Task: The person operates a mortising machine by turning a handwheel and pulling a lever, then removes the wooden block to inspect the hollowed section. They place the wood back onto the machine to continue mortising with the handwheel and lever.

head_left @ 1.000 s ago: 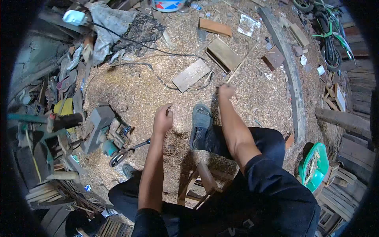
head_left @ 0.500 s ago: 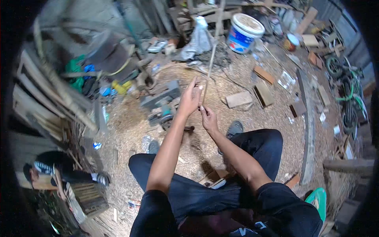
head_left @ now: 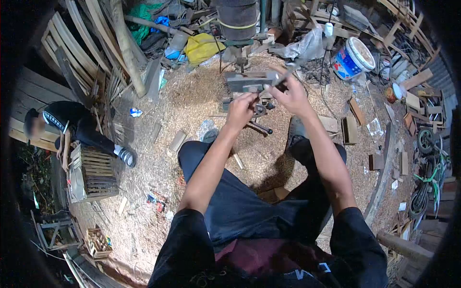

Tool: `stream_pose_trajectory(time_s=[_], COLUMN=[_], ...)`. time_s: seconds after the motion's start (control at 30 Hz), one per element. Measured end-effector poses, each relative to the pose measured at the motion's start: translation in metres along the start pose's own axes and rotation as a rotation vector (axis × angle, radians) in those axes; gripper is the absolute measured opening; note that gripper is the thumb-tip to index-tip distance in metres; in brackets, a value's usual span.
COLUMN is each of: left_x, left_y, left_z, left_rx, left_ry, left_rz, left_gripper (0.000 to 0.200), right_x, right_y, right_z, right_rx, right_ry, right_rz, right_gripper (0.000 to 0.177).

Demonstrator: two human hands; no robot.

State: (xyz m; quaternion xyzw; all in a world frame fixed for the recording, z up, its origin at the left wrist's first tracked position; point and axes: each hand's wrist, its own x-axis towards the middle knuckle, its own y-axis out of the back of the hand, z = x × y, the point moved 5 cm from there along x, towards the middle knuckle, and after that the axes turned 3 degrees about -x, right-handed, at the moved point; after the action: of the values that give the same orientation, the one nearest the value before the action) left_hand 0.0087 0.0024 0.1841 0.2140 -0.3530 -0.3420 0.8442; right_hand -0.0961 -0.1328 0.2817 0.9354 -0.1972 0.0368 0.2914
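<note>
Sawdust [head_left: 192, 105] is all over this floor, and from where I'm standing the person on the job has both bare hands up over it. Left hand [head_left: 241, 111] has its fingertips bunched together, clamped on the near end of a thin stick [head_left: 290, 71], as far as I can make out. Right hand [head_left: 291, 98] is a bit higher up, just beside the left, thumb and index finger clearly apart with the stick running across between them. Can't tell if its other fingers touch it, since that bit's pretty blurry. So yeah, the stick's in the air at the hands, slanting up and away, its far end blurred. Behind the hands there's a grey machine [head_left: 236, 82] on the floor, partly hidden by them. Past that I see a yellow sack [head_left: 200, 49] and, off to the right, a blue and white bucket [head_left: 346, 63]. Wood blocks [head_left: 356, 111] lie below the bucket. Over on the left, another person [head_left: 72, 120] in dark clothes is bent over near a slatted crate [head_left: 98, 170].
</note>
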Motion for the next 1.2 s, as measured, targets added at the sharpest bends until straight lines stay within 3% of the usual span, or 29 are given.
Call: stream_pose_trajectory(time_s=[0.1, 0.13, 0.27, 0.37, 0.4, 0.5, 0.53, 0.67, 1.2], left_x=[-0.003, 0.002, 0.013, 0.025, 0.028, 0.034, 0.039, 0.047, 0.043], left_y=[0.0, 0.003, 0.003, -0.011, -0.017, -0.03, -0.032, -0.023, -0.005], left_z=[-0.016, -0.019, -0.039, -0.033, -0.031, -0.019, -0.019, -0.019, -0.038], left_rx=[-0.024, -0.097, -0.059, -0.119, -0.189, -0.331, -0.242, -0.238, -0.211], left_ry=[0.131, 0.159, 0.152, 0.016, 0.019, 0.11, -0.059, -0.036, 0.026], left_rz=[0.104, 0.092, 0.142, 0.152, 0.109, 0.026, 0.139, 0.136, 0.145], left_gripper=[0.031, 0.039, 0.058, 0.06, 0.059, 0.058, 0.056, 0.052, 0.053], right_x=[0.006, 0.009, 0.009, 0.009, 0.006, 0.005, 0.005, 0.015, 0.03], right_y=[-0.016, -0.024, -0.027, -0.027, -0.023, -0.02, -0.017, -0.012, -0.03], right_z=[-0.015, -0.014, -0.002, 0.017, 0.019, 0.016, 0.012, 0.003, 0.002], right_rx=[-0.076, -0.079, -0.233, -0.285, -0.235, -0.26, -0.285, -0.179, -0.243], right_ry=[0.399, 0.527, 0.503, 0.473, 0.385, 0.428, 0.436, 0.411, 0.448], right_rz=[0.198, 0.281, 0.311, 0.342, 0.293, 0.293, 0.292, 0.316, 0.232], right_gripper=[0.04, 0.025, 0.016, 0.017, 0.02, 0.02, 0.02, 0.019, 0.017])
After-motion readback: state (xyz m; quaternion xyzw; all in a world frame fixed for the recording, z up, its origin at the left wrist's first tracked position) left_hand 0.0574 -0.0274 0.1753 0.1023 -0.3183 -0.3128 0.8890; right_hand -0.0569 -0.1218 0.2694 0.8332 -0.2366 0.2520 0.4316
